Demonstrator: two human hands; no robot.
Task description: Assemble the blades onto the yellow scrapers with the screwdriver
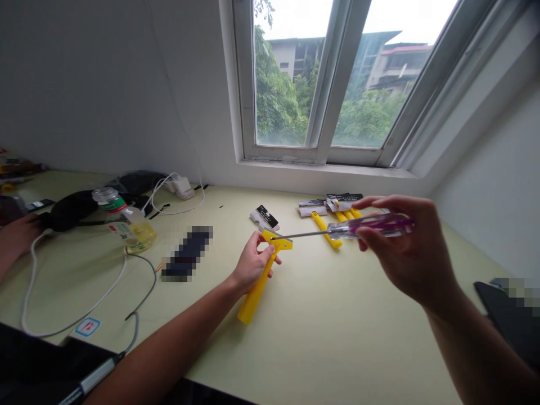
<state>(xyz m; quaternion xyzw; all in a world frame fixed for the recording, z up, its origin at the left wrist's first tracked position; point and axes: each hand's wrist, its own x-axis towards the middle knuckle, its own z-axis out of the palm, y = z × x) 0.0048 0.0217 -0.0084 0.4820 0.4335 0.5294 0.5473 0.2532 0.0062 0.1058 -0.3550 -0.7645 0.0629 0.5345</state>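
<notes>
My left hand (253,264) is wrapped round a yellow scraper (256,295) just below its wide head, holding it tilted above the table. In my right hand (415,253) is a screwdriver (371,226) with a clear and purple handle, gripped between thumb and fingers. Its long metal shaft points left, and the tip meets the scraper's head near a screw hole. Behind the scraper's head lies a black and white packaging card (265,216). More yellow scrapers (327,230) with cards lie further back, partly hidden by my right hand.
On the left stand a bottle of yellowish liquid (141,233), looping cables (29,292) and a charger (180,185). A dark pixelated object (188,256) lies left of my hand. Another person's hand (21,242) rests at the far left. A dark device (502,309) sits at the right edge.
</notes>
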